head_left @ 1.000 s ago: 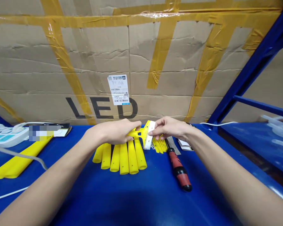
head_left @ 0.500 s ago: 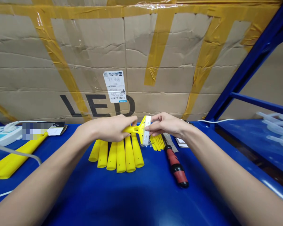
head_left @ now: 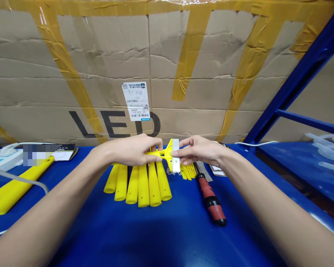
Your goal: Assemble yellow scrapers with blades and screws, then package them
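My left hand is closed round the neck of a yellow scraper head, its wide end pointing right. Along that wide end lies a flat silvery metal plate, pinched between thumb and fingers of my right hand. Several yellow tube handles lie fanned out below my left hand, their far ends hidden behind it. Just under the plate is a small heap of screws, partly covered. Thin yellow pieces lie beneath my right hand, beside a red and black screwdriver.
A large taped cardboard box stands along the back of the blue table. At left are a white power strip, a cable and another yellow handle. Blue rack posts and clear plastic pieces are at right.
The metal plate now sits squarer along the scraper head, with the right fingers slightly lower on it. The view has shifted a little; both hands keep their hold.
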### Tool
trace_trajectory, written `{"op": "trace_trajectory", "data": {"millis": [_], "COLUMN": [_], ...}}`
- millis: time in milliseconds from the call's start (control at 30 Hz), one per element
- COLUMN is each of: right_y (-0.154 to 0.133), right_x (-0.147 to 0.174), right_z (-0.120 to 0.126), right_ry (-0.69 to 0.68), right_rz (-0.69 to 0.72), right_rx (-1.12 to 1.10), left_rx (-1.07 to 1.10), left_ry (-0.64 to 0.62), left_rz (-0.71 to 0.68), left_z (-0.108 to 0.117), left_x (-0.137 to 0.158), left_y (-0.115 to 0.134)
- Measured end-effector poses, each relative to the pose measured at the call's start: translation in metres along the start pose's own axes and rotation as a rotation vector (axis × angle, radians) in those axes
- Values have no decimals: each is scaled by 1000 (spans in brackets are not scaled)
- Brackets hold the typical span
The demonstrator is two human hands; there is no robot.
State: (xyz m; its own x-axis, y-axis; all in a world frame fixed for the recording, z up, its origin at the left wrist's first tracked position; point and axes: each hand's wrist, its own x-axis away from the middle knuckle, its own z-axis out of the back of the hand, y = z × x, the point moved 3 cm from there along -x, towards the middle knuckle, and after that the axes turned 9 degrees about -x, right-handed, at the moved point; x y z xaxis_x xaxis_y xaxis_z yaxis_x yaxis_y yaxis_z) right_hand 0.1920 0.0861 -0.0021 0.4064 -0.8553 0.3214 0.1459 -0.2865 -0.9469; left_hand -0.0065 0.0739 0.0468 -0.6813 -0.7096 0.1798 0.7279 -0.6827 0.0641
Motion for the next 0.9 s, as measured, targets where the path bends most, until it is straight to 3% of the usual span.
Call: {"op": "trace_trajectory", "data": {"millis": [133, 233, 333, 533, 900], "right_y": [-7, -13, -11, -4, -4], "right_x": [7, 11, 10, 5, 3], "right_z": [10, 25, 30, 22, 19], "right_ry": [146, 370, 431, 412, 412], "right_rz": [-21, 4, -34, -62, -126], "right_rx": [165, 587, 876, 974, 925], "left_rx": [-17, -44, -58, -68, -91], "left_ry": [13, 23, 29, 23, -4], "left_rz": [6, 22, 29, 17, 7], "left_z": [1, 2, 0, -1, -3], "left_x": [0, 0, -1, -1, -2], "left_y": [0, -1, -3, -1, 5]}}
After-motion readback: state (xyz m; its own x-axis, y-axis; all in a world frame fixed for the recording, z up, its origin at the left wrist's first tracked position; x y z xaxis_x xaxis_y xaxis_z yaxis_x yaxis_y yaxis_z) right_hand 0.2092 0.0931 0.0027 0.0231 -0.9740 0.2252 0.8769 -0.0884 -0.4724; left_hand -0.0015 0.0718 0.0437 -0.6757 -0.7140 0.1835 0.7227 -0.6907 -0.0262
